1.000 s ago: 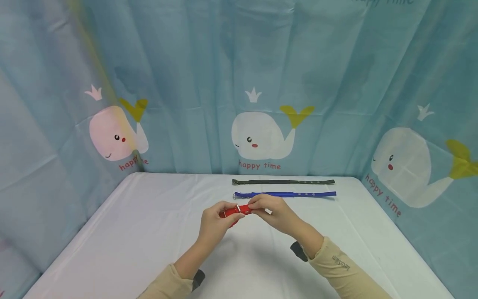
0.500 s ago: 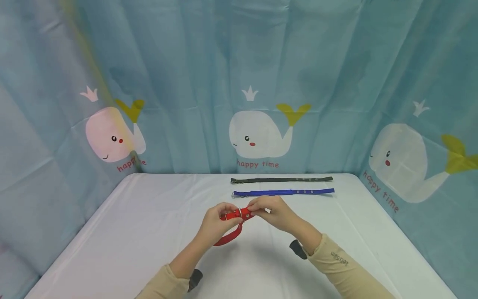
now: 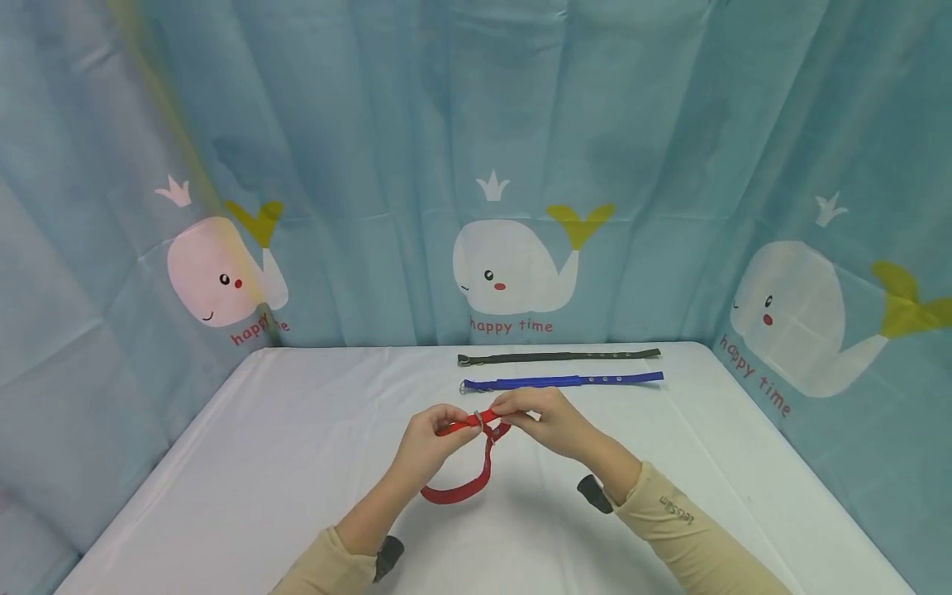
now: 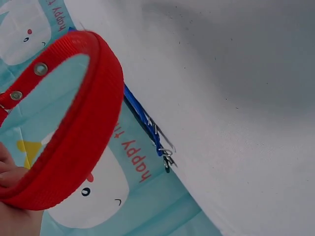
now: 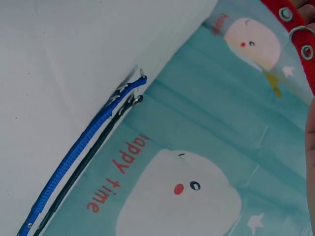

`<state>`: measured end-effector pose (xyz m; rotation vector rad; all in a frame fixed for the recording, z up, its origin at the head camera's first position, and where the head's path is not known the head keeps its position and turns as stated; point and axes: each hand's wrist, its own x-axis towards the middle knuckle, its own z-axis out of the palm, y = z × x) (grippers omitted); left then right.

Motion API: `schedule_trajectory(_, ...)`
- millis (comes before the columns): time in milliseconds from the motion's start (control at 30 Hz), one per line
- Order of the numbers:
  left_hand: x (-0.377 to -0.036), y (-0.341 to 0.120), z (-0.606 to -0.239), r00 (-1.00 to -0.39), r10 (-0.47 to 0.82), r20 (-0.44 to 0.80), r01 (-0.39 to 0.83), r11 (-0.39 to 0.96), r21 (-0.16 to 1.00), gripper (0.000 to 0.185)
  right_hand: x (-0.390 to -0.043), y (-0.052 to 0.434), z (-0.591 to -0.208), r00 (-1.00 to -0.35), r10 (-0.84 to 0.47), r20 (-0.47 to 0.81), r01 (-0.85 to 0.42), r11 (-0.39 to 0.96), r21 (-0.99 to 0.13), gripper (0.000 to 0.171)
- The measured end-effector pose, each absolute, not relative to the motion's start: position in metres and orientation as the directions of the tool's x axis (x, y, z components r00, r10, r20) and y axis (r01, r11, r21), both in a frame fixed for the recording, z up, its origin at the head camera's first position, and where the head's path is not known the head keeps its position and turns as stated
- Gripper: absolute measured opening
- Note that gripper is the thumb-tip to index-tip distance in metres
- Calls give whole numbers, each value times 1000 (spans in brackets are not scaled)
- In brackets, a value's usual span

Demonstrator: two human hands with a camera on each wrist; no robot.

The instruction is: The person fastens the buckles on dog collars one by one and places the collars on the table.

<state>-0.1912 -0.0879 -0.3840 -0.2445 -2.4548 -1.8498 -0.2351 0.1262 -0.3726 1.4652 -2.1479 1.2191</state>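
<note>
A red woven nylon collar strap with metal eyelets (image 3: 476,463) is being held above the table, approx. centre of the head view, btwn. two hands. The buckle end is being pinched by the left hand (image 3: 430,442), fingers curled round it; the other end is being pinched by the right hand (image 3: 546,421) just beside the small metal buckle (image 3: 479,421). The ends are being kept together at the top, probably so the strap can be fed thru the buckle, and the rest is hanging below as a loop (its lowest part looks close to the surface; contact cannot be told).

Two more straps are lying flat and parallel near the far edge, well apart from the hands: a blue nylon strap (image 3: 561,381) and, just behind it, a dark olive strap (image 3: 558,356), likely set aside in a row.

Everything is resting on a table covered by a plain white cloth (image 3: 260,463). The space is being enclosed on three sides by a teal fabric backdrop printed with white whales and "happy time" (image 3: 513,273).
</note>
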Motion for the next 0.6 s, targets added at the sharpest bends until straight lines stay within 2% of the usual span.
schedule_trajectory(233, -190, -88, -383, -981, 109, 161, 182, 232, 956, 15, -233, 124, -373, -474, -631, 614, -843, 123, -524, 22)
schedule_trajectory(300, -189, -87, -382, -984, 102, 145, 166, 244, 956, 17, -232, 124, -373, -513, -618, 597, -822, 152, -549, 22)
schedule_trajectory(467, -189, -88, -380, -989, 85, 117, 136, 282, 950, 24, -228, 126, -370, -662, -563, 495, -688, 195, -699, 18)
schedule_trajectory(533, -189, -88, -381, -989, 76, 128, 144, 282, 949, 23, -228, 127, -370, -675, -558, 483, -664, 172, -728, 17)
schedule_trajectory(600, -189, -88, -381, -987, 63, 148, 159, 277, 948, 23, -228, 127, -370, -652, -566, 504, -684, 154, -713, 17)
